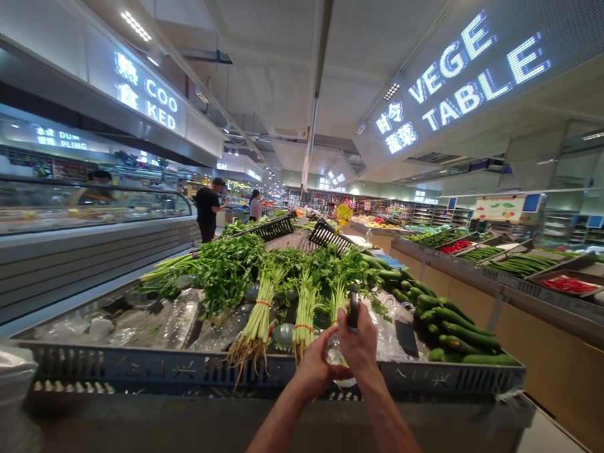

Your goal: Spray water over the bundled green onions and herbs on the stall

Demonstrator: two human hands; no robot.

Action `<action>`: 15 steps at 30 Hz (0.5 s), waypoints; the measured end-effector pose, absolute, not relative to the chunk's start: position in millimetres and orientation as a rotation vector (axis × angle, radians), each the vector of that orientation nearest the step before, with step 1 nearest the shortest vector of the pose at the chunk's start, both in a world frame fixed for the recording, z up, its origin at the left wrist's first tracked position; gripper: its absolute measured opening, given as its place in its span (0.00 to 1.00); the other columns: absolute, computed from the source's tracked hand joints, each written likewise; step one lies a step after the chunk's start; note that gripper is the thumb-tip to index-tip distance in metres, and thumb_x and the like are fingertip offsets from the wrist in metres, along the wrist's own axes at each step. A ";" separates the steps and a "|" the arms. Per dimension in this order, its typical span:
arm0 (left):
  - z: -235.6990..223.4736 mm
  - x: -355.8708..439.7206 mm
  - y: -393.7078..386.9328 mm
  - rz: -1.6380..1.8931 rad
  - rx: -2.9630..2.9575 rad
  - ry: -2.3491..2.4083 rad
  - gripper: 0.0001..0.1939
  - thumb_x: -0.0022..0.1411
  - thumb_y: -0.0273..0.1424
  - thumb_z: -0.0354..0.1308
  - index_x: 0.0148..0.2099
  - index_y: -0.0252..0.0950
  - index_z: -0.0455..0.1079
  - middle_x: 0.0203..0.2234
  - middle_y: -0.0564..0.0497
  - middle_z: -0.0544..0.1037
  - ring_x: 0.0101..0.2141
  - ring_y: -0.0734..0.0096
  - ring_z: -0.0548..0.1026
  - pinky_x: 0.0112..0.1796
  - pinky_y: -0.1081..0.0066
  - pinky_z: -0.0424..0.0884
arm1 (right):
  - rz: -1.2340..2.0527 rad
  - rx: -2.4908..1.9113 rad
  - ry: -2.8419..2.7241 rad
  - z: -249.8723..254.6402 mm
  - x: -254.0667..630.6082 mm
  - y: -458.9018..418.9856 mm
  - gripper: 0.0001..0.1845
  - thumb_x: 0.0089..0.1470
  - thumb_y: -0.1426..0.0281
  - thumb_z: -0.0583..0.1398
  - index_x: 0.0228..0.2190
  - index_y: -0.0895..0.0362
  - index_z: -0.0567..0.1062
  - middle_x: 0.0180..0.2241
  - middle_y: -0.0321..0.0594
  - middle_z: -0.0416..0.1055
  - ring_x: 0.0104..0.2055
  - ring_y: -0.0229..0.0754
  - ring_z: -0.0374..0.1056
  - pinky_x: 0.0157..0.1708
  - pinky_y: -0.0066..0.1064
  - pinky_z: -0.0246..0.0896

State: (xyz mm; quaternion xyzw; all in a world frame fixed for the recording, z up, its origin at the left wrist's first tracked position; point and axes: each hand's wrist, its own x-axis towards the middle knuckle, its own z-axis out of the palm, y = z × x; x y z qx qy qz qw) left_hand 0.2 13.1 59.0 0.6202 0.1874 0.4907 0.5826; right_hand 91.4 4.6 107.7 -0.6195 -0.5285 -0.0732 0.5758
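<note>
Both my hands are closed around one clear bottle (334, 353) with a black top, just above the front rim of the vegetable crate. My left hand (316, 366) wraps the bottle's body from the left. My right hand (361, 339) grips it higher up, by the black part; the fingers hide much of the bottle. Right behind my hands stands a bunch of celery (338, 291). To the left lie two more celery bunches, one with a red band and long roots (261, 305), the other with an orange band (305, 313).
Cucumbers (458, 327) are piled at the right of the grey crate (175, 369). Leafy greens (225, 266) and clear plastic bottles (180, 318) fill its left. A glass counter (83, 203) runs along the left; a person in black (208, 209) stands beyond. More vegetable bins (520, 266) are at right.
</note>
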 end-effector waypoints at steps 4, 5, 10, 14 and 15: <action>55.0 3.1 15.2 1.148 1.492 0.471 0.38 0.31 0.20 0.65 0.49 0.37 0.60 0.44 0.47 0.69 0.44 0.60 0.66 0.42 0.68 0.66 | -0.197 -1.484 -1.225 105.0 95.6 4.0 0.18 0.45 0.57 0.49 0.31 0.57 0.65 0.26 0.40 0.68 0.27 0.41 0.63 0.27 0.31 0.53; 53.8 3.6 15.8 1.158 1.518 0.474 0.38 0.31 0.21 0.66 0.48 0.37 0.60 0.44 0.48 0.69 0.44 0.60 0.66 0.42 0.68 0.65 | -0.204 -1.491 -1.223 104.0 96.4 4.0 0.18 0.46 0.56 0.49 0.31 0.57 0.65 0.26 0.40 0.68 0.27 0.41 0.63 0.27 0.31 0.53; 49.5 4.7 18.7 1.164 1.564 0.505 0.38 0.31 0.22 0.66 0.49 0.37 0.61 0.44 0.47 0.69 0.44 0.60 0.66 0.44 0.68 0.64 | -0.206 -1.500 -1.203 100.5 98.1 4.4 0.19 0.46 0.56 0.48 0.33 0.57 0.65 0.27 0.41 0.68 0.27 0.42 0.63 0.27 0.31 0.53; 50.3 6.2 19.0 1.149 1.500 0.456 0.38 0.31 0.22 0.66 0.49 0.37 0.60 0.45 0.47 0.68 0.45 0.59 0.65 0.42 0.67 0.65 | -0.180 -1.471 -1.210 101.2 99.0 6.6 0.19 0.44 0.56 0.50 0.34 0.57 0.65 0.29 0.41 0.69 0.29 0.42 0.64 0.30 0.32 0.54; 51.1 6.7 18.7 1.141 1.476 0.433 0.38 0.31 0.21 0.66 0.49 0.37 0.59 0.44 0.47 0.68 0.45 0.60 0.65 0.42 0.67 0.65 | -0.174 -1.462 -1.213 101.6 99.2 7.5 0.20 0.44 0.56 0.50 0.34 0.57 0.65 0.29 0.41 0.69 0.29 0.42 0.64 0.30 0.33 0.54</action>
